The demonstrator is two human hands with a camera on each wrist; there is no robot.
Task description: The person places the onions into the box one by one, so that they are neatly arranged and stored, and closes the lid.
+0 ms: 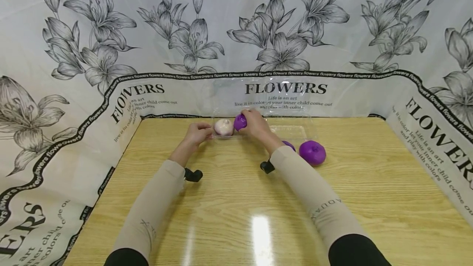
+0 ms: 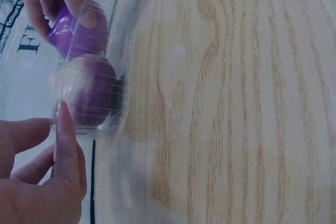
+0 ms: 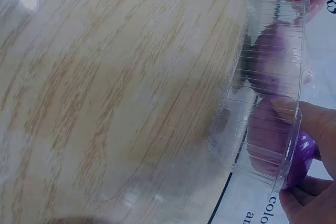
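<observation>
Both hands (image 1: 197, 134) (image 1: 256, 124) forward at clear container (image 1: 290, 131)

Beige sleeves (image 1: 308, 188) printed with dark lettering (image 1: 327, 206), black cloth (image 1: 356, 253) near the elbows, black wrist fittings (image 1: 194, 175)

The cloth (image 1: 229, 63) reads "FLOWERS", the right sleeve (image 1: 312, 198) "AQUA".

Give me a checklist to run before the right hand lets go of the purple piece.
1. Left hand pinching the clear container at its left end: ok.
2. Right hand gripping the held purple piece: ok.
3. Pale piece inside, at the left end: ok.
4. Held purple piece touching the container's floor: cannot tell.
5. All purple pieces at the container: not ok; a loose purple piece sits on the table, another shows partly behind the right sleeve.
</observation>
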